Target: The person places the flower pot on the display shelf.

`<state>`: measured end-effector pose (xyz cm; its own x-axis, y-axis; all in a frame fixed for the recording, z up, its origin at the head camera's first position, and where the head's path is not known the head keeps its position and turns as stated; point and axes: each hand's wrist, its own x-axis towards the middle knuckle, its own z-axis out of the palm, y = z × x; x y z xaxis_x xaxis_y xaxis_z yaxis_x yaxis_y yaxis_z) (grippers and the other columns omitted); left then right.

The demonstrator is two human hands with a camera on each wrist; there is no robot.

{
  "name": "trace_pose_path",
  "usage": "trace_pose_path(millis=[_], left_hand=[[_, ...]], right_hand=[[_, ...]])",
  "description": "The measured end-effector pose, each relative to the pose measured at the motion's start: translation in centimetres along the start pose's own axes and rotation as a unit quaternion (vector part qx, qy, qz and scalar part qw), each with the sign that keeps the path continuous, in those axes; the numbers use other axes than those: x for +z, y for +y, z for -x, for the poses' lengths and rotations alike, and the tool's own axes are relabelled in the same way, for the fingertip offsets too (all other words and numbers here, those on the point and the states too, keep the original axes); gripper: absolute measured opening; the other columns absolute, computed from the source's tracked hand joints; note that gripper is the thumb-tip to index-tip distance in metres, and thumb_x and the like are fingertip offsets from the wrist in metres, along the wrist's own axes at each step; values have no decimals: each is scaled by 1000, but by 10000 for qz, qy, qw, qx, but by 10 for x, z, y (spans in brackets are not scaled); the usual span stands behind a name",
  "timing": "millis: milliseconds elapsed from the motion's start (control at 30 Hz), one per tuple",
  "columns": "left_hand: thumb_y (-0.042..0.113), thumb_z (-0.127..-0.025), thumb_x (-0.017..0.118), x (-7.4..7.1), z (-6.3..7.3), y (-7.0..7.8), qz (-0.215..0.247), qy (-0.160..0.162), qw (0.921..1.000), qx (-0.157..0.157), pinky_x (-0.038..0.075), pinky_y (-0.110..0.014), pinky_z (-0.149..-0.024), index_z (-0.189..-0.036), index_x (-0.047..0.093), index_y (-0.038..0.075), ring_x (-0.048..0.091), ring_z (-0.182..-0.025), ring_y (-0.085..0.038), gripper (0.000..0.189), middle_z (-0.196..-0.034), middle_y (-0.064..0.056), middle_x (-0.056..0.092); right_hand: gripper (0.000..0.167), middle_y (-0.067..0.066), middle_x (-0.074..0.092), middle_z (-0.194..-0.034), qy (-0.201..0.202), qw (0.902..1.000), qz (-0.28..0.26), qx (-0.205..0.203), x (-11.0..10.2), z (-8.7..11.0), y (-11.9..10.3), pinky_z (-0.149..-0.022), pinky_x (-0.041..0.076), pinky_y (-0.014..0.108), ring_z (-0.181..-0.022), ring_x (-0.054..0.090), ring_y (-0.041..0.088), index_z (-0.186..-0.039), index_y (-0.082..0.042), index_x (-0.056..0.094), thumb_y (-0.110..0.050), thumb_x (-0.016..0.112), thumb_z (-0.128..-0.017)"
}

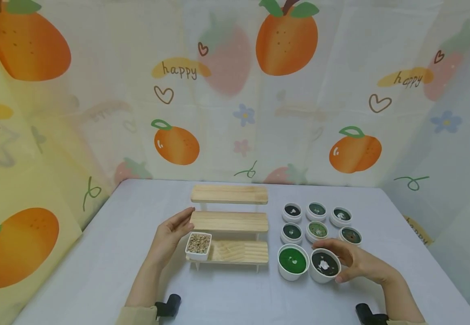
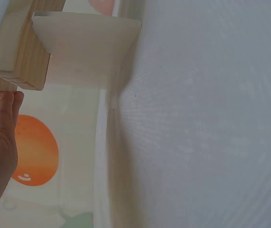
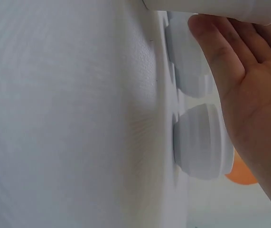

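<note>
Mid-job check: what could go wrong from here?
The right hand holds the dark-topped cup right beside the green-topped cup, so lifting it carelessly might bump its neighbor.

The square dish sits at the left end of the lowest shelf, just below the left hand; a slip might knock it off.

Pushing sideways on the middle shelf could shift the rack.

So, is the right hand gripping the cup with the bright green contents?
No, in the head view the right hand grips the dark-filled cup beside the green-filled cup.
</note>
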<state>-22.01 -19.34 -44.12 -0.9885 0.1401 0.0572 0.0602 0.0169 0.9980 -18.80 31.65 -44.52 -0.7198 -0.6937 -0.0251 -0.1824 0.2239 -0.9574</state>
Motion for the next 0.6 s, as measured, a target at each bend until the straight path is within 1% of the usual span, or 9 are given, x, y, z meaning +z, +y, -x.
trace_pose_path(millis=[133, 267, 400, 600], left_hand=[[18, -95, 65, 0, 0, 1, 5, 10, 10000, -5, 45, -7, -103, -148, 42, 3, 49, -130, 4, 60, -158, -12, 39], [18, -95, 65, 0, 0, 1, 29, 12, 10000, -13, 45, -7, -103, -148, 42, 3, 51, -127, 7, 60, -157, -12, 40], [18, -95, 65, 0, 0, 2, 15, 11, 10000, -26, 45, -7, -103, -148, 41, 3, 50, -129, 5, 60, -158, -12, 39], [18, -95, 65, 0, 0, 2, -15, 29, 10000, -32, 45, -7, -103, -148, 41, 3, 49, -130, 5, 60, -157, -12, 40]], right_hand=[[76, 11, 53, -145, -38, 10000, -67, 5, -1, -1, 1, -103, 37, 8, -130, 47, -5, -145, 4, 38, 0, 73, -77], [78, 2, 55, -145, -60, 9998, -177, 0, -1, 0, 2, -103, 38, 8, -130, 47, -5, -145, 4, 38, 1, 74, -76], [79, -7, 55, -144, -70, 9996, -254, -32, 0, 0, 4, -104, 37, 7, -130, 47, -7, -145, 4, 37, 2, 74, -76], [78, -11, 56, -142, -29, 9997, -244, -66, 0, 0, 4, -104, 37, 6, -129, 46, -8, -145, 4, 38, 3, 74, -76]])
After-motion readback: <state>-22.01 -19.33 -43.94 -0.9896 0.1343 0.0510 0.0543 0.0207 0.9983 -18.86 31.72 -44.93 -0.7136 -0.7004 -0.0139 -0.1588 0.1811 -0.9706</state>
